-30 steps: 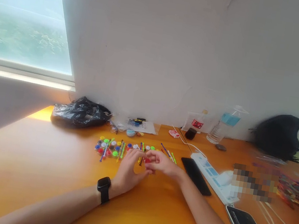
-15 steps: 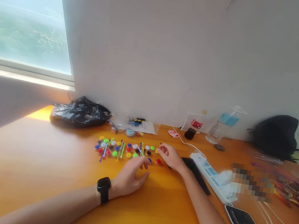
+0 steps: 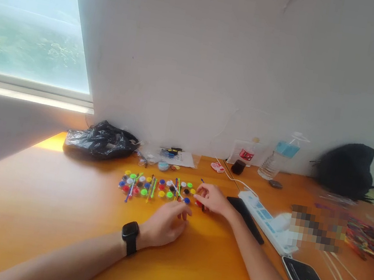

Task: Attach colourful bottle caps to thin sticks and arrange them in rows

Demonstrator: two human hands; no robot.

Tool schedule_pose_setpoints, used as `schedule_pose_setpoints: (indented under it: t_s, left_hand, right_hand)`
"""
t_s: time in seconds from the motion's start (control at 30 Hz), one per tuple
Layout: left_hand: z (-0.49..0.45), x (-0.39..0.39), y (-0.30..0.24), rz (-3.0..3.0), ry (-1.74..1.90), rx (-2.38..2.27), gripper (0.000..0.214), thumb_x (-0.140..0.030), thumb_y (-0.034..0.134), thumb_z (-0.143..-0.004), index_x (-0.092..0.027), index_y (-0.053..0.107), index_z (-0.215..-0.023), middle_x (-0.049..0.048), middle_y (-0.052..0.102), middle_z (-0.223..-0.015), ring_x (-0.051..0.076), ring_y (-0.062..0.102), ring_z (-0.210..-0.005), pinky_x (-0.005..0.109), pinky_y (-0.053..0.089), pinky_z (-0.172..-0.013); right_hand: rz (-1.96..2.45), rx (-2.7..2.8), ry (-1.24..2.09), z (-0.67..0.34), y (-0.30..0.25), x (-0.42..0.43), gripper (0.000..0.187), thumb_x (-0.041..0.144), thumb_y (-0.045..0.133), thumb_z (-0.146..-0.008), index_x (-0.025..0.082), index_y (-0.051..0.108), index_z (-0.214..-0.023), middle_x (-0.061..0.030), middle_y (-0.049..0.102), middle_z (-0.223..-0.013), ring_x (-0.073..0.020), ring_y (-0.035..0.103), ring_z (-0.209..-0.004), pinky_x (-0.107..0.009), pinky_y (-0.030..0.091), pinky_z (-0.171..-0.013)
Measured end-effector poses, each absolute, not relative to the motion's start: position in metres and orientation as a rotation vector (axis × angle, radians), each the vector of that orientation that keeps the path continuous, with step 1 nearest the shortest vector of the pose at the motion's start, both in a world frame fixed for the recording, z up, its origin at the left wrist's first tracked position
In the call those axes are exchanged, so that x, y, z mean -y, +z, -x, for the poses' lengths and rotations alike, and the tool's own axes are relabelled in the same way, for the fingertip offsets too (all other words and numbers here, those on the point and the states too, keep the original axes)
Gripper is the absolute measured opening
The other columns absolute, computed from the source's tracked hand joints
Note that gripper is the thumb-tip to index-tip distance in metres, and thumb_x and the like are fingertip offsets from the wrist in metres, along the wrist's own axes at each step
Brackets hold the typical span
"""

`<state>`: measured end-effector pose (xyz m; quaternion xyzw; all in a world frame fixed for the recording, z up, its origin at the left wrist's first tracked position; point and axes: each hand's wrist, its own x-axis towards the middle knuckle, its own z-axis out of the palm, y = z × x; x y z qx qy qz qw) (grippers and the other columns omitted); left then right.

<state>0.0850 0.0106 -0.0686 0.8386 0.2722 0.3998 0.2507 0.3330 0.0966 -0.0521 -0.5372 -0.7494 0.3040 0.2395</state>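
Small round pots with coloured lids (image 3: 144,192) stand in clusters on the wooden table, and thin coloured sticks (image 3: 153,188) lie across and between them. My left hand (image 3: 168,223), a black watch (image 3: 130,231) on its wrist, rests in front of the pots. Its fingers are loosely curled, the thumb is apart, and I see nothing held. A blue-lidded pot (image 3: 187,200) is just beyond its fingertips. At the right end of the row, my right hand (image 3: 213,198) has its fingers closed at a red-lidded pot (image 3: 198,204), which they partly cover.
A black plastic bag (image 3: 101,140) lies at the back left, near paper (image 3: 183,159) and small items. Bottles (image 3: 268,165) stand along the wall. To the right are a power strip (image 3: 268,223), a white-edged device (image 3: 306,275), cables and a black bag (image 3: 345,169).
My right hand has come down and nearer to me, onto the red-lidded pot, now partly covered. My left hand has shifted slightly right and towards me, its fingers more curled.
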Motion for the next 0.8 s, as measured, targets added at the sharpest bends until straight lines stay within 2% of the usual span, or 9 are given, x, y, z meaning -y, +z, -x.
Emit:
schedule_pose_setpoints:
  t_s: [0.07, 0.13, 0.27, 0.4, 0.5, 0.6, 0.7, 0.8]
  left_hand:
    - [-0.085, -0.011, -0.069, -2.295, 1.068, -0.735, 0.026, -0.008, 0.057, -0.085, -0.023, 0.059, -0.107, 0.0028, 0.066, -0.096, 0.017, 0.061, -0.086, 0.026, 0.047, -0.078]
    - [-0.085, -0.011, -0.07, -2.31, 1.049, -0.733, 0.028, -0.007, 0.057, -0.084, -0.023, 0.06, -0.107, 0.0027, 0.067, -0.096, 0.016, 0.061, -0.084, 0.026, 0.047, -0.077]
    - [-0.085, -0.011, -0.07, -2.344, 1.011, -0.703, 0.027, -0.006, 0.056, -0.084, -0.022, 0.061, -0.106, 0.0031, 0.068, -0.094, 0.017, 0.061, -0.085, 0.026, 0.047, -0.078]
    - [-0.085, -0.01, -0.068, -2.374, 0.987, -0.697, 0.022, -0.007, 0.055, -0.086, -0.021, 0.061, -0.102, 0.0039, 0.068, -0.094, 0.017, 0.06, -0.084, 0.026, 0.047, -0.078]
    - [-0.085, -0.009, -0.066, -2.399, 0.96, -0.675, 0.022, -0.006, 0.055, -0.086, -0.021, 0.061, -0.101, 0.0035, 0.067, -0.093, 0.017, 0.06, -0.084, 0.025, 0.046, -0.077]
    - [-0.085, -0.008, -0.065, -2.428, 0.931, -0.647, 0.019, -0.006, 0.055, -0.086, -0.021, 0.061, -0.098, 0.0036, 0.067, -0.092, 0.016, 0.059, -0.082, 0.024, 0.046, -0.074]
    - [-0.084, -0.008, -0.064, -2.449, 0.903, -0.638, 0.018, -0.007, 0.056, -0.086, -0.021, 0.061, -0.096, 0.0036, 0.066, -0.091, 0.016, 0.059, -0.081, 0.024, 0.046, -0.074]
    - [-0.084, -0.008, -0.063, -2.474, 0.874, -0.632, 0.017, -0.007, 0.057, -0.085, -0.021, 0.061, -0.095, 0.0036, 0.066, -0.091, 0.016, 0.059, -0.081, 0.024, 0.046, -0.074]
  right_hand:
    - [1.422, 2.001, 1.028, -0.33, -0.054, -0.095, 0.036, 0.054, 0.068, -0.087, 0.02, 0.062, -0.099, -0.0009, 0.07, -0.069, -0.0161, 0.063, -0.049, -0.025, 0.047, -0.046]
    - [1.364, 1.974, 1.024, -0.326, -0.056, -0.094, 0.037, 0.055, 0.068, -0.087, 0.02, 0.062, -0.098, -0.0019, 0.071, -0.074, -0.0161, 0.065, -0.053, -0.026, 0.05, -0.049]
    - [1.312, 1.991, 0.578, -0.315, -0.053, -0.092, 0.03, 0.05, 0.062, -0.093, 0.02, 0.065, -0.094, -0.0039, 0.07, -0.081, -0.0167, 0.064, -0.065, -0.028, 0.051, -0.059]
    - [1.224, 2.093, 0.191, -0.306, -0.047, -0.086, 0.024, 0.044, 0.059, -0.097, 0.022, 0.067, -0.104, -0.0089, 0.071, -0.105, -0.024, 0.066, -0.099, -0.037, 0.054, -0.089]
    - [1.281, 2.134, -0.033, -0.312, -0.047, -0.088, 0.033, 0.042, 0.049, -0.102, 0.021, 0.066, -0.12, -0.013, 0.068, -0.123, -0.0292, 0.058, -0.122, -0.045, 0.045, -0.109]
    - [1.604, 2.042, -0.104, -0.328, -0.055, -0.097, 0.05, 0.043, 0.038, -0.105, 0.013, 0.058, -0.139, -0.0209, 0.058, -0.145, -0.0357, 0.047, -0.14, -0.053, 0.033, -0.119]
    - [2.023, 1.968, 0.024, -0.338, -0.07, -0.103, 0.066, 0.049, 0.034, -0.104, 0.004, 0.047, -0.151, -0.0274, 0.04, -0.16, -0.0441, 0.034, -0.15, -0.061, 0.024, -0.121]
    - [2.152, 1.977, 0.19, -0.331, -0.083, -0.103, 0.072, 0.054, 0.031, -0.104, 0.006, 0.038, -0.158, -0.0249, 0.028, -0.167, -0.0436, 0.023, -0.155, -0.061, 0.016, -0.124]
